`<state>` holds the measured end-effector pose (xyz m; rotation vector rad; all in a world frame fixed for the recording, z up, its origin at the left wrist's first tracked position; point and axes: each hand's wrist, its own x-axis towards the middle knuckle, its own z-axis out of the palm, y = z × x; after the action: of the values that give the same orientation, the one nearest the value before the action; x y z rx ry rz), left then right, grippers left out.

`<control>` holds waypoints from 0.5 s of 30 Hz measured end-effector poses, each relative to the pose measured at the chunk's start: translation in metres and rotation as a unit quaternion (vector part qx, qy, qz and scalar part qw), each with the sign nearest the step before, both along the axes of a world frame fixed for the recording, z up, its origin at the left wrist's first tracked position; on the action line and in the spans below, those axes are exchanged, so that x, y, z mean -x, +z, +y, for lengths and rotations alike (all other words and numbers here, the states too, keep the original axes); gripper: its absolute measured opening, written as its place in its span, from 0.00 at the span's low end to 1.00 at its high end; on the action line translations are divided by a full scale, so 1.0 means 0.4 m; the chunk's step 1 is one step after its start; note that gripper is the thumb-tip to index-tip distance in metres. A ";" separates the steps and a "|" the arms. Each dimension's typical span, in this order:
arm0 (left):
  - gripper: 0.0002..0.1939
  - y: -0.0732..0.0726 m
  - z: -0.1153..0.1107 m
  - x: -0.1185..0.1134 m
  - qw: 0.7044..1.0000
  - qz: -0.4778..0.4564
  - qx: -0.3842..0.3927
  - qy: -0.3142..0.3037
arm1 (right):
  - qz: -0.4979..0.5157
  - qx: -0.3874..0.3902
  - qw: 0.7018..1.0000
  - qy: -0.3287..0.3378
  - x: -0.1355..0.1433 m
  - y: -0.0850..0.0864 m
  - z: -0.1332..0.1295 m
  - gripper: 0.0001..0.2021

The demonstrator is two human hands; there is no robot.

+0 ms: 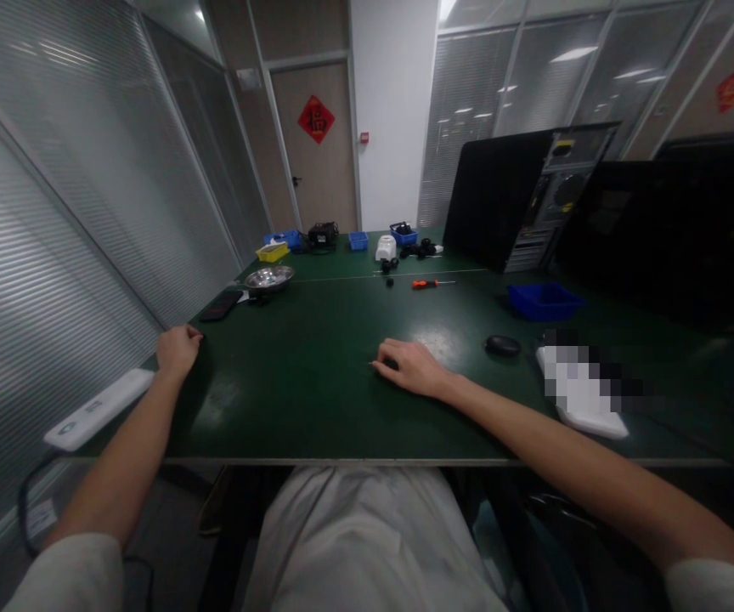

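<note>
My left hand [179,350] rests at the left edge of the dark green table [290,382], its fingers curled together. Whether anything small sits between those fingertips I cannot make out. Nearer the middle, my right hand [410,367] lies low over the tabletop with thumb and fingers bent into a pinch. A gap shows inside the curve of that hand, but its fingertips are too small to tell what they hold, if anything. A white power strip [99,410] lies just below my left hand, and a black computer mouse [503,345] is to the right of my right hand.
Farther back are a dark phone [222,305], a shiny metal bowl [268,278], an orange screwdriver [426,284] and a white device [386,248]. A blue tray [544,302] stands right, before a computer tower [526,200]. A partly pixelated white object [590,416] lies at right.
</note>
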<state>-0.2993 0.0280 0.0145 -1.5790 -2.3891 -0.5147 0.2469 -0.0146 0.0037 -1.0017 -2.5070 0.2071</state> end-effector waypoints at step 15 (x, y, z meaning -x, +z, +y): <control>0.12 0.037 -0.079 -0.716 0.776 -0.200 0.118 -0.587 | -0.016 -0.014 1.000 -0.020 -0.003 -0.004 0.001 0.09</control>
<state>-0.0128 -0.0036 0.0293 -3.2691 -1.3450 -0.8076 0.2482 -0.0143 0.0023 -1.0521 -2.5090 0.1438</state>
